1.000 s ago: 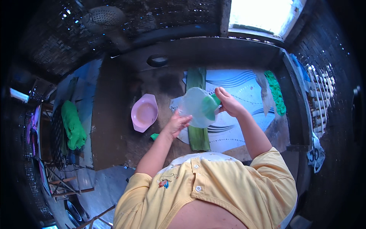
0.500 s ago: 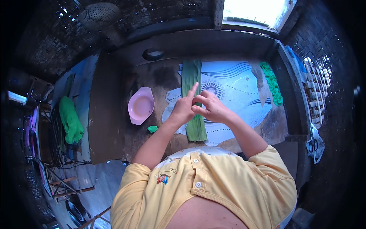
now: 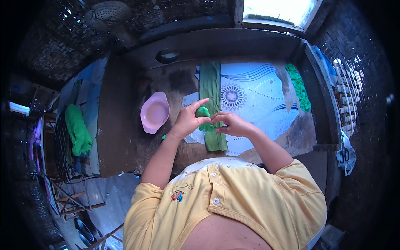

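A: Centre of frame. A green lump (image 3: pixel 203 111) sits over the long banana-leaf strip (image 3: pixel 211 104), pinched by the left hand (image 3: pixel 187 120) between thumb and fingers. The right hand (image 3: pixel 233 124) comes in from the right, fingertips close to the lump; I cannot tell whether they touch it.

B: So both hands close together, the left clamped on the lump?

A: Yes. The right looks loosely curled, holding nothing that I can see.

B: How best to work it?

A: My judgement: keep the lump over the strip's midline, press with even finger pressure, and steady the leaf with the free hand so it does not slide on the patterned sheet (image 3: pixel 258 96) beneath.

B: Containers?

A: One pink bowl (image 3: pixel 154 112), left of centre on the dark wooden worktop (image 3: pixel 121 125), well apart from the leaf. Its inside looks pale and wet, perhaps a little liquid; contents too dim to name.

B: Further out?

A: A green bundle (image 3: pixel 299 85) at the sheet's upper right, a green cloth (image 3: pixel 77 129) at far left.
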`<state>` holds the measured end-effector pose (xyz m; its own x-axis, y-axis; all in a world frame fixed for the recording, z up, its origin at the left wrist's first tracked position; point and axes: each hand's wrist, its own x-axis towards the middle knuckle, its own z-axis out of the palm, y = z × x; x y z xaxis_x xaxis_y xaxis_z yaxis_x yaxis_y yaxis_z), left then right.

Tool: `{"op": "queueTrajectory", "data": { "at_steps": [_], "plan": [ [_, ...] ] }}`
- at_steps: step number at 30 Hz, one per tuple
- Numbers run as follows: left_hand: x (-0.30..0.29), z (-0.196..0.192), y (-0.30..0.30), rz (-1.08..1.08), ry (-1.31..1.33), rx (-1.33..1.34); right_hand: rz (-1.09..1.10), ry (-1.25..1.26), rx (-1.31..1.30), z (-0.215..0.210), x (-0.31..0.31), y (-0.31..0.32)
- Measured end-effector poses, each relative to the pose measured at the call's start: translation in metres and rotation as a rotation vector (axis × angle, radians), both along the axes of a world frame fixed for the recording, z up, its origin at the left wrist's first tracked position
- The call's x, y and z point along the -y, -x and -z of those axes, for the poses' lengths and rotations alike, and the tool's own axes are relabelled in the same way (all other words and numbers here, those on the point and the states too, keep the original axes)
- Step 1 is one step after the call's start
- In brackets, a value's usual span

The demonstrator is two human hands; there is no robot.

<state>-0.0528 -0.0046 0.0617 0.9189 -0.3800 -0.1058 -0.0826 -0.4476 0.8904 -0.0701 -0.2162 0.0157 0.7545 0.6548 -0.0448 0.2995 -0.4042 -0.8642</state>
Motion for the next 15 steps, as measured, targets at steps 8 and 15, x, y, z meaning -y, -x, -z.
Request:
{"op": "queueTrajectory", "data": {
  "at_steps": [8,15],
  "plan": [
    [0.0012,-0.0034,0.0007,0.012,-0.086,0.072,0.077,0.059,-0.235,-0.0087,0.0015,0.0002],
    [0.0016,-0.0027,-0.0003,0.018,-0.094,0.083,0.111,-0.054,-0.306,-0.0063,-0.0025,0.0008]
  ]
}}
